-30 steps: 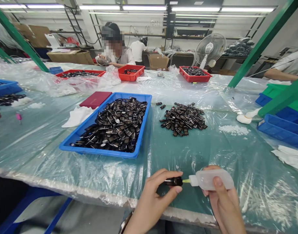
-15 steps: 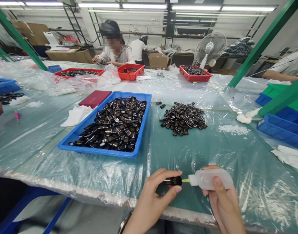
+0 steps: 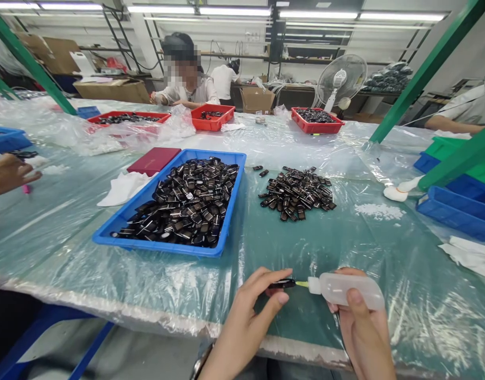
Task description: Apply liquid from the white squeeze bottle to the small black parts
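Observation:
A small black glossy plastic piece (image 3: pixel 282 284) is held between the fingers of my left hand (image 3: pixel 252 311), low over the near part of the table. Wrapped round a translucent white squeeze bottle (image 3: pixel 347 289), my right hand (image 3: pixel 363 322) keeps it lying sideways, its yellowish thin nozzle (image 3: pixel 301 284) pointing left. The nozzle's tip meets the right end of the black piece, or sits very close to it. Beyond my hands lies a loose pile of similar black pieces (image 3: pixel 298 192). A blue tray (image 3: pixel 163 248) heaped with more of them stands to the left.
White bits (image 3: pixel 379 211) lie scattered right of the pile, near blue bins (image 3: pixel 460 214) and a green post (image 3: pixel 432 68). A dark red box (image 3: pixel 154 161) and white tissue (image 3: pixel 123 189) sit beside the tray. Another person's hand (image 3: pixel 10 174) reaches in at left. Red trays (image 3: pixel 317 126) stand farther back.
The black piece has turned in my left fingers and now shows a thinner edge. My left thumb has drawn slightly away from it. Another person's hand has come farther in from the left.

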Available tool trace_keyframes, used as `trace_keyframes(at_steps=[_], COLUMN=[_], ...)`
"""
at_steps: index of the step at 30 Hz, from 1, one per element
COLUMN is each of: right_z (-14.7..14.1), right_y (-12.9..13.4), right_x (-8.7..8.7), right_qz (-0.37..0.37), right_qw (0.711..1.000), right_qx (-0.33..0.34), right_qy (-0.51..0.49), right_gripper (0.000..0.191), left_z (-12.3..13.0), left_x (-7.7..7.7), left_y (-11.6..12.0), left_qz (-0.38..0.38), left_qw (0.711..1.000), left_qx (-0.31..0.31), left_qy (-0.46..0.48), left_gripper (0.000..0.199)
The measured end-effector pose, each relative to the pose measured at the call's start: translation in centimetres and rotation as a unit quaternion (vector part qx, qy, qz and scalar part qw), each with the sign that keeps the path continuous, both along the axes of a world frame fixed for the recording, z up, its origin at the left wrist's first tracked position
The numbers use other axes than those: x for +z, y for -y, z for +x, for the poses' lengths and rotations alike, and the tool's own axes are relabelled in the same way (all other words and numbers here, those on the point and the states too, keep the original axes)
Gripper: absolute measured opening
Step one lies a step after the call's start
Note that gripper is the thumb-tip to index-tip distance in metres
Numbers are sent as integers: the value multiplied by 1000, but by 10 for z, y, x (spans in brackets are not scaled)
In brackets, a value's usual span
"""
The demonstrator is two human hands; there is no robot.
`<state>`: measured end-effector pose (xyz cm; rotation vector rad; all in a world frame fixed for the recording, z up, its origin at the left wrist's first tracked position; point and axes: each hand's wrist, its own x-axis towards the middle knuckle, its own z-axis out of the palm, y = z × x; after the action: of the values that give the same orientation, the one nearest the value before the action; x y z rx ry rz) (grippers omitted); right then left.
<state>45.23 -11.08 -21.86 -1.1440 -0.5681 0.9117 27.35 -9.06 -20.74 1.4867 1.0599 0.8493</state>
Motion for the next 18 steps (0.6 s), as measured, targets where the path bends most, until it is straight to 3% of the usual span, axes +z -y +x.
trace_keyframes(at_steps=[9, 18], right_z=[4, -4], right_y=[-1, 4], right_x=[-6, 8], right_qz=[4, -30], right_qw=[1000, 1000], right_qx=[0, 7], right_qy=[9, 2], right_gripper=[45, 43], left_z=[-1, -1], left_x=[-3, -4], left_y=[1, 1], left_qz=[9, 3], left_qw=[1000, 1000], left_qx=[22, 18], left_qy=[21, 25], left_gripper=[33, 32])
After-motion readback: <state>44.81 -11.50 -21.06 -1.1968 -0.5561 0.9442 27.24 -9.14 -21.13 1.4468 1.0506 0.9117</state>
